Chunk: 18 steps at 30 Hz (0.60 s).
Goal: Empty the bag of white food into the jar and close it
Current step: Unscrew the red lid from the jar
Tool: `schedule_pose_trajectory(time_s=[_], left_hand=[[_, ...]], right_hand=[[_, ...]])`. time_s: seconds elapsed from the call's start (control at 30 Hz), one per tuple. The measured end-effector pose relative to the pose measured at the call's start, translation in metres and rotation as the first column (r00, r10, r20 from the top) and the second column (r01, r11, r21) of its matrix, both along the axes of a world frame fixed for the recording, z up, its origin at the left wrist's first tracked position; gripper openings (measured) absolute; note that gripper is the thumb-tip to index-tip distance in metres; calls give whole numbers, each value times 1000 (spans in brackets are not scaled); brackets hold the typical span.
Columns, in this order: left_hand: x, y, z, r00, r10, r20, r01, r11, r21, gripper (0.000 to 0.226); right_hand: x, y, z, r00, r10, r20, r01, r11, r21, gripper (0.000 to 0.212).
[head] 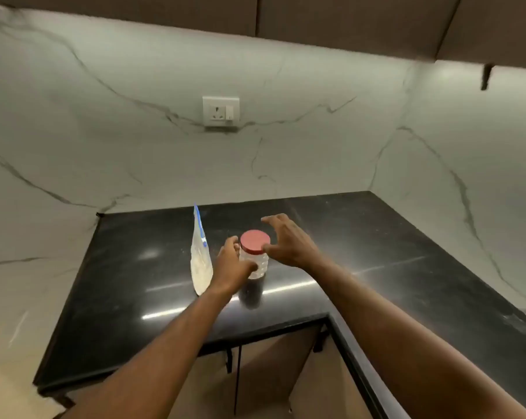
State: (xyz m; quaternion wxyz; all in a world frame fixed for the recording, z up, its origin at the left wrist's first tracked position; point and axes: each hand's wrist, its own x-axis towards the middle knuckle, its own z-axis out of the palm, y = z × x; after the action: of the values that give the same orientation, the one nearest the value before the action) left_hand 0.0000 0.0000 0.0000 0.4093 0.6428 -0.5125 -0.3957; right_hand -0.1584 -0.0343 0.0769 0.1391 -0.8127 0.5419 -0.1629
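A clear ribbed plastic jar (260,261) with a red lid (254,241) stands on the black countertop (376,252). My left hand (231,266) is wrapped around the jar's left side and grips its body. My right hand (287,240) hovers at the lid's right edge with fingers spread, the thumb touching the lid's rim. Just left of the jar a clear zip bag (200,258) with a blue seal stands upright, its lower half filled with white food.
The counter is L-shaped, running along marble walls at the back and right. A wall socket (221,111) sits above the counter. Dark cupboards hang overhead. The counter's front edge and cabinet doors lie below my forearms.
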Motion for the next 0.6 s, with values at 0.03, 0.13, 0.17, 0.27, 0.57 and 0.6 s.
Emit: schedule_pose_trajectory(time_s=[0.03, 0.13, 0.17, 0.27, 0.57, 0.6], left_hand=[[-3, -7, -10, 999, 32, 4, -32, 999, 24, 96], [-13, -31, -42, 995, 92, 26, -94, 991, 94, 117], [-15, -42, -54, 994, 104, 20, -105, 990, 94, 124], [-17, -65, -71, 997, 76, -29, -75, 996, 53, 131], [-27, -93, -105, 941, 214, 263, -229, 973, 27, 96], [-25, -93, -103, 940, 169, 295, -187, 982, 35, 96]], right_hand=[[3, -12, -6, 999, 18, -26, -17, 999, 31, 73], [10, -50, -24, 988, 77, -132, -61, 991, 120, 78], [13, -64, -33, 979, 98, -179, -75, 988, 131, 80], [19, -92, -47, 924, 166, -345, -129, 984, 127, 84], [34, -133, -52, 874, 260, -409, -213, 964, 159, 59], [34, -136, -49, 863, 295, -411, -240, 954, 181, 60]])
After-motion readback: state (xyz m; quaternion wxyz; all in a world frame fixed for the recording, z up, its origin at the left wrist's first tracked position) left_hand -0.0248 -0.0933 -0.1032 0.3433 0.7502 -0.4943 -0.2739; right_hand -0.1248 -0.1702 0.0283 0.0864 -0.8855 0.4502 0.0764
